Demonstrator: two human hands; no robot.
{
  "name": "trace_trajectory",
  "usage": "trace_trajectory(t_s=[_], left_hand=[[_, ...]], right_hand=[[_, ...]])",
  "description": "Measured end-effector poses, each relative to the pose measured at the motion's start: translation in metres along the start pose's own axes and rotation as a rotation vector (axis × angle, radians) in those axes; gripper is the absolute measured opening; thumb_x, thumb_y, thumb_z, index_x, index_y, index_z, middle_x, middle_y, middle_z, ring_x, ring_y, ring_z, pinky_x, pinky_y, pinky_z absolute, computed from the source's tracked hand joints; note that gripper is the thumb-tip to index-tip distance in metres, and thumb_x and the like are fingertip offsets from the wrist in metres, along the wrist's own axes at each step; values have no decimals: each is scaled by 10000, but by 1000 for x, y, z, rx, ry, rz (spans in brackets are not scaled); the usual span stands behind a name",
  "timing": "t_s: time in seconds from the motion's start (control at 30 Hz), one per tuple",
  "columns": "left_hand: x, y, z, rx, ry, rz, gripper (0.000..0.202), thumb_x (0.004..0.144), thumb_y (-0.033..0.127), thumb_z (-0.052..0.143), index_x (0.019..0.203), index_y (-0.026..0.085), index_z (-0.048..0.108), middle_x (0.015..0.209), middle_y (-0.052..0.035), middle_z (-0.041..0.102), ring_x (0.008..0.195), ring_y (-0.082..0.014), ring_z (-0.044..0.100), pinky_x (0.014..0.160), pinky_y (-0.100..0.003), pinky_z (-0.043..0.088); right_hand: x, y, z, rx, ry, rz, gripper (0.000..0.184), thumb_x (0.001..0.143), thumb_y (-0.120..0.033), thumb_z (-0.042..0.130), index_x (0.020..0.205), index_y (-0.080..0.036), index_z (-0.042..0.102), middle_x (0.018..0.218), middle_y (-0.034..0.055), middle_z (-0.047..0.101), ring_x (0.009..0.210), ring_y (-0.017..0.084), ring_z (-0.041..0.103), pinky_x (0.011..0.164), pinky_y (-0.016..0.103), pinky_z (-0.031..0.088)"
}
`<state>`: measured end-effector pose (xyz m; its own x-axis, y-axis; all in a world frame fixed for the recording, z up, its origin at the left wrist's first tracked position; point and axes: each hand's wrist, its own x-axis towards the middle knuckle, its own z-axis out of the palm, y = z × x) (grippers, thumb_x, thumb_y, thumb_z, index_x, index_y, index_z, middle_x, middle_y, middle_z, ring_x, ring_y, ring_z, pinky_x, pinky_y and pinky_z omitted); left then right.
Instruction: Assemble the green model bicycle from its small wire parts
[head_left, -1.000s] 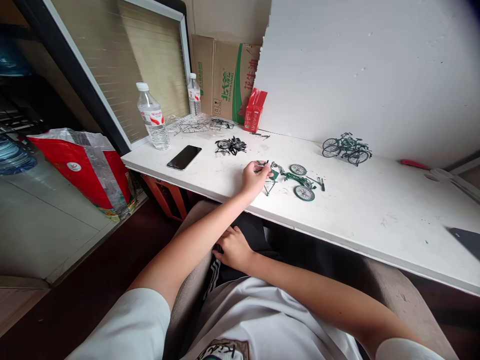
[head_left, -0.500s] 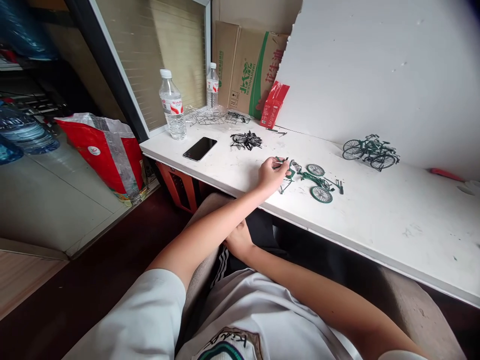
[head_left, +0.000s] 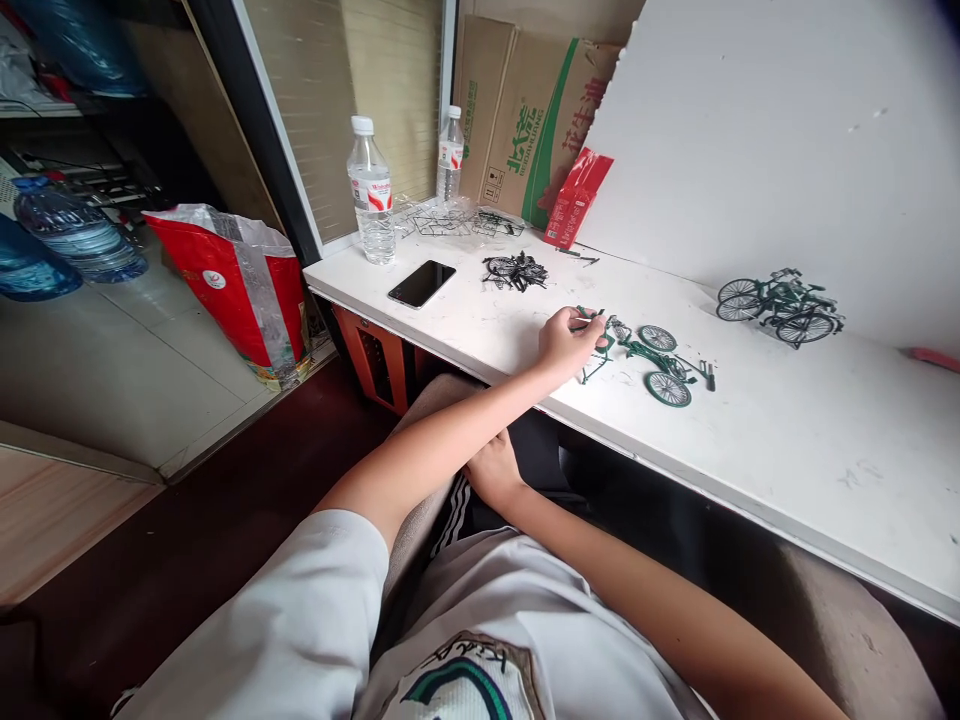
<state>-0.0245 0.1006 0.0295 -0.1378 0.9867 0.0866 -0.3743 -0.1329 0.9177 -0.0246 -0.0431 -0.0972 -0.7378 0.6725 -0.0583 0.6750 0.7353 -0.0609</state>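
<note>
At the table's front edge, my left hand [head_left: 566, 343] is closed in a pinch on a small dark green plastic part [head_left: 592, 314]. Its exact shape is hidden by my fingers. Beside the fingertips lie more green pieces, with a thin green frame piece [head_left: 597, 368] just below. To the right are a green model bicycle frame [head_left: 643, 350] and two loose spoked wheels, one farther back [head_left: 657, 338] and one nearer [head_left: 668, 389]. My right hand [head_left: 495, 468] rests in my lap under the left forearm, its fingers mostly hidden.
Assembled model bicycles [head_left: 780, 305] stand by the wall. Black bicycle parts [head_left: 516, 270], a phone [head_left: 422, 284], a water bottle [head_left: 371, 200] and bagged part frames [head_left: 457, 220] are on the white table [head_left: 787, 440]. A cardboard box [head_left: 510, 110] and red box [head_left: 577, 198] stand behind.
The view has shifted, so the whole scene sits farther right in the picture. My left hand stays by the green parts, its fingers slightly turned. My right hand remains in my lap.
</note>
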Motion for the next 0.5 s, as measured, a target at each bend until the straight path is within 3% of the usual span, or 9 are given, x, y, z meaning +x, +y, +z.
trace_trajectory(t_s=[0.2, 0.37, 0.5], left_hand=[[1, 2, -6, 6, -84, -20, 253, 920, 358, 805, 1003, 197, 628, 952, -41, 761, 747, -133, 766, 773, -235, 537], [4, 1, -8, 29, -124, -38, 234, 938, 366, 785, 1013, 208, 630, 913, -40, 768, 743, -137, 763, 792, -245, 540], [9, -5, -6, 21, -138, -41, 276, 906, 391, 825, 1000, 222, 628, 878, -24, 762, 714, -142, 755, 777, -251, 548]], right_hand=[[-6, 1, -13, -43, -76, 19, 274, 998, -139, 546, 1089, -151, 804, 1171, 191, 774, 1205, 331, 573, 987, 474, 371], [-14, 8, -14, -81, -86, -40, 316, 1035, -133, 496, 1082, -178, 805, 1179, 183, 757, 1207, 332, 546, 929, 456, 380], [-16, 15, -17, -65, -74, -101, 346, 1023, -101, 497, 1139, -188, 812, 1236, 182, 747, 1264, 341, 540, 1023, 472, 369]])
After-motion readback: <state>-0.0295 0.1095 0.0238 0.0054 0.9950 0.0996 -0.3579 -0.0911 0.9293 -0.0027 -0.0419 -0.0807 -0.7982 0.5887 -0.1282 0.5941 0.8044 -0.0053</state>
